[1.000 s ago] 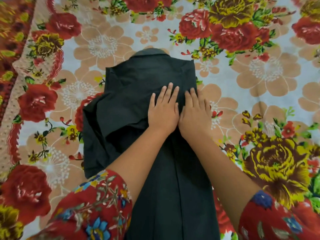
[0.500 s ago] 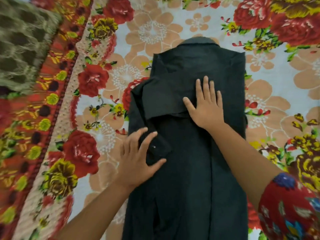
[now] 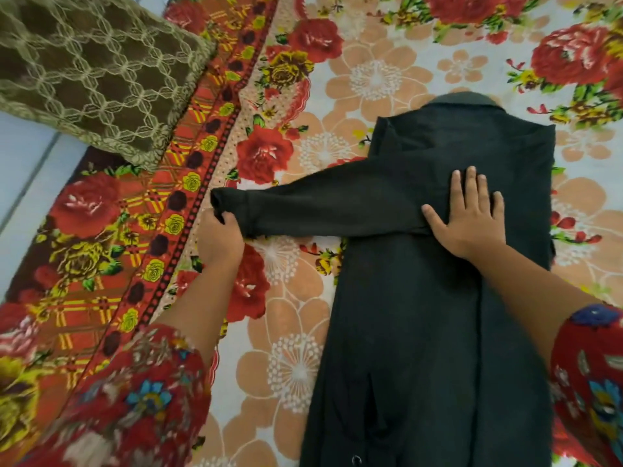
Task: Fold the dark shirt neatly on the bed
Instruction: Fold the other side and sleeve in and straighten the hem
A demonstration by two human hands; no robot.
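Left hand (image 3: 219, 239): back up, fingers curled under, pinching a dark cuff (image 3: 220, 200) at its end.
Left forearm (image 3: 199, 298): bare, stretched up and forward from the lower left; red floral sleeve (image 3: 135, 399) covers the arm from the elbow back.
Right hand (image 3: 468, 220): palm down, flat on the shirt (image 3: 438, 332), fingers straight and slightly spread, thumb out to the left.
Right forearm (image 3: 526, 284): bare, coming in from the lower right.
Hands: well apart.
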